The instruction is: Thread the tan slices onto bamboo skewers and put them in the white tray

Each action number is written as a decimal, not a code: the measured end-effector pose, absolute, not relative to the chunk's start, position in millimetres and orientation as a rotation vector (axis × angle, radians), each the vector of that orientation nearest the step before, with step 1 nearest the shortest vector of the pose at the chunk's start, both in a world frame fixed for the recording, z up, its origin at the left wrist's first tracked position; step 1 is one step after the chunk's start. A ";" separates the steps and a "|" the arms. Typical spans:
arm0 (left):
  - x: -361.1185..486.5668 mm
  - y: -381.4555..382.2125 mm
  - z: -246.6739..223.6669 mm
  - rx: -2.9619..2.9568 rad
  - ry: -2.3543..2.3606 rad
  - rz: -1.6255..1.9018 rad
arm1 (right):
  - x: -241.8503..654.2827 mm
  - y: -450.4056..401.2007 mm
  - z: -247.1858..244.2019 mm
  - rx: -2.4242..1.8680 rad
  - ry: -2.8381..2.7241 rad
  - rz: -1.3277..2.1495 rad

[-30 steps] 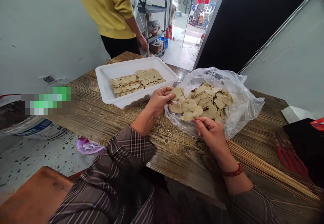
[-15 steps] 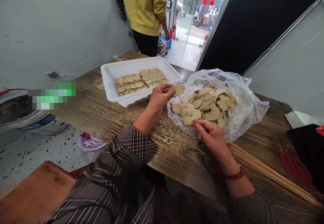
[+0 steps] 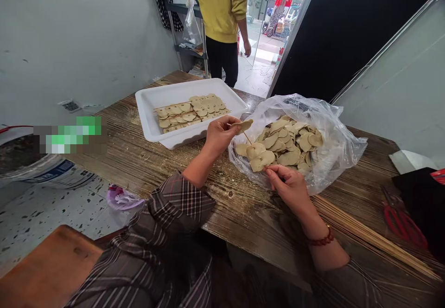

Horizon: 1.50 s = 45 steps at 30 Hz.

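Observation:
Between the fingertips of my left hand (image 3: 222, 134) is a thin, pale beige slice (image 3: 244, 125), tilted at the upper end of a wooden skewer (image 3: 247, 137). My right hand (image 3: 288, 185) pinches the skewer's lower end, with a few threaded slices (image 3: 260, 157) just above the fingers. Behind them lies an open clear plastic bag (image 3: 342, 148) holding a heap of loose slices (image 3: 287, 141). To the left, a white tray (image 3: 149, 129) contains rows of skewered slices (image 3: 205, 106).
Bare skewers (image 3: 371, 234) lie along the right of the wooden table (image 3: 215, 210), near red-handled scissors (image 3: 405, 227). A large bucket (image 3: 66, 173) stands at left by a brown stool (image 3: 52, 266). A person in a yellow top (image 3: 220, 9) stands beyond the table, beside a cart (image 3: 189, 50).
The slice in my left hand has tilted flatter at the skewer tip. The person in yellow has moved right and farther away, uncovering the cart. My right hand keeps its pinch.

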<state>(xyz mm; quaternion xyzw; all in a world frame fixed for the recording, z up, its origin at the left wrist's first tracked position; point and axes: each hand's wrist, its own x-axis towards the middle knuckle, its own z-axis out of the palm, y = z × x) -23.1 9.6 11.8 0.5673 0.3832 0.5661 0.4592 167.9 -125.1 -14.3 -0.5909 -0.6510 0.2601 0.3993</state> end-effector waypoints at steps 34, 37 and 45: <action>-23.6 4.1 14.2 0.801 0.760 1.172 | 168.0 -126.0 -21.8 -1.431 -1.672 0.471; -22.9 4.7 12.1 0.779 0.732 1.146 | 169.5 -125.6 -23.3 -1.439 -1.680 0.464; -18.6 4.8 5.8 0.808 0.731 1.097 | 171.1 -125.3 -24.4 -1.460 -1.667 0.472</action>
